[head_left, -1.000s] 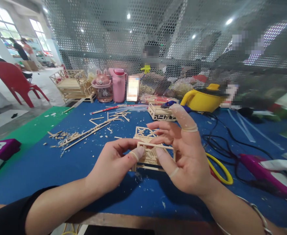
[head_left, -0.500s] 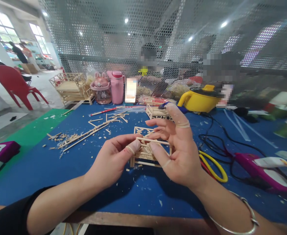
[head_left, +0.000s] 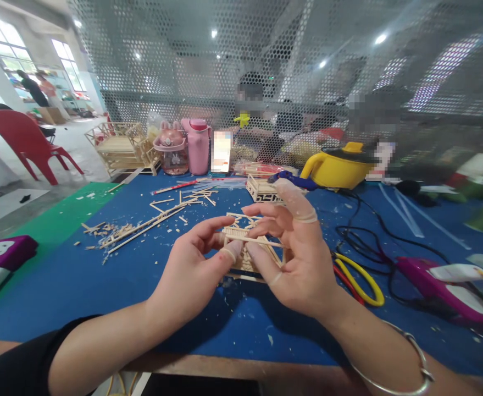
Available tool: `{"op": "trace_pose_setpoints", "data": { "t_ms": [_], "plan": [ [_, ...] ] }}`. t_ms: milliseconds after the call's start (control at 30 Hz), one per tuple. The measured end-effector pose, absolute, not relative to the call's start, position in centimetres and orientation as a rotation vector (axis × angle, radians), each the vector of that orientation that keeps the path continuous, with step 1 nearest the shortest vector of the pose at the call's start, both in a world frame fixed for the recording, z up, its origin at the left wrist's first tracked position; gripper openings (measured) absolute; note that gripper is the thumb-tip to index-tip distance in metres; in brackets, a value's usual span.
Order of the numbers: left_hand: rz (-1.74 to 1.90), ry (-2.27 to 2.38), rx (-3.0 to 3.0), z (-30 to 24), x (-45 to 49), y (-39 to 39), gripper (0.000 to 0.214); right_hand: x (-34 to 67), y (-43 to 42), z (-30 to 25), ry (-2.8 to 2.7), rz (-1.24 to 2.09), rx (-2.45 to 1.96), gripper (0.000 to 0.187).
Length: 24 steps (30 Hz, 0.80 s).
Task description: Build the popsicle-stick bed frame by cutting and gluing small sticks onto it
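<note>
Both my hands hold a small wooden stick frame model [head_left: 247, 247] just above the blue table mat [head_left: 101, 280]. My left hand [head_left: 192, 272] pinches its left side between thumb and fingers, with a rubber cot on the thumb tip. My right hand [head_left: 299, 258] grips the right side with thumb and curled fingers. Its index finger, capped with a rubber cot, sticks upward. A flat lattice panel [head_left: 241, 220] lies on the mat right behind the model.
Loose sticks and wood chips [head_left: 142, 223] litter the mat at left. Behind are another small stick frame [head_left: 261, 190], a big stick model [head_left: 121, 146], pink bottles [head_left: 198, 146], a yellow pot [head_left: 340, 168]. Yellow-handled cutters [head_left: 360, 280], black cables and a purple glue gun [head_left: 443, 286] lie at right. People sit behind mesh.
The model has been tilted and turned between my fingers, its top rail now slanting. Both hands shifted slightly up and toward each other.
</note>
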<state>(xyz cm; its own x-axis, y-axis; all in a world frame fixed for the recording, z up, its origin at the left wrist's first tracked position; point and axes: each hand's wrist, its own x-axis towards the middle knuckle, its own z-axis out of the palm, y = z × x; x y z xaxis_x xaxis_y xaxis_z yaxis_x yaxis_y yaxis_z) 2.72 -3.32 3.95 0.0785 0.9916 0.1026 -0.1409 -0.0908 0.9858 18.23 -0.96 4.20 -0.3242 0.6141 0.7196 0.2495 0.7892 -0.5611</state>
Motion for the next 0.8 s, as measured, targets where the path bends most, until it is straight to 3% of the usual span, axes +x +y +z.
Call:
{"op": "trace_pose_setpoints", "data": {
  "t_ms": [100,267,500,700,800],
  "plan": [
    [1.305,1.028,1.219,4.0,2.9,-3.3,0.036,18.5,-0.9,4.2,-1.849,0.311,-0.757,0.07],
    [1.344,0.985,1.185,4.2,3.0,-2.8,0.032,18.7,-0.2,5.0,-1.851,0.344,-0.994,0.018],
    [1.348,0.939,1.12,5.0,2.5,-1.6,0.033,18.0,2.0,7.2,-1.845,0.757,-0.959,0.023],
    [1.338,0.871,1.167,3.7,2.1,-2.6,0.031,18.6,-0.1,5.6,-1.881,0.663,-0.731,0.048],
    [1.338,0.854,1.198,3.2,2.2,-3.2,0.03,18.7,-1.2,5.4,-1.922,0.738,-0.754,0.05]
  ]
}}
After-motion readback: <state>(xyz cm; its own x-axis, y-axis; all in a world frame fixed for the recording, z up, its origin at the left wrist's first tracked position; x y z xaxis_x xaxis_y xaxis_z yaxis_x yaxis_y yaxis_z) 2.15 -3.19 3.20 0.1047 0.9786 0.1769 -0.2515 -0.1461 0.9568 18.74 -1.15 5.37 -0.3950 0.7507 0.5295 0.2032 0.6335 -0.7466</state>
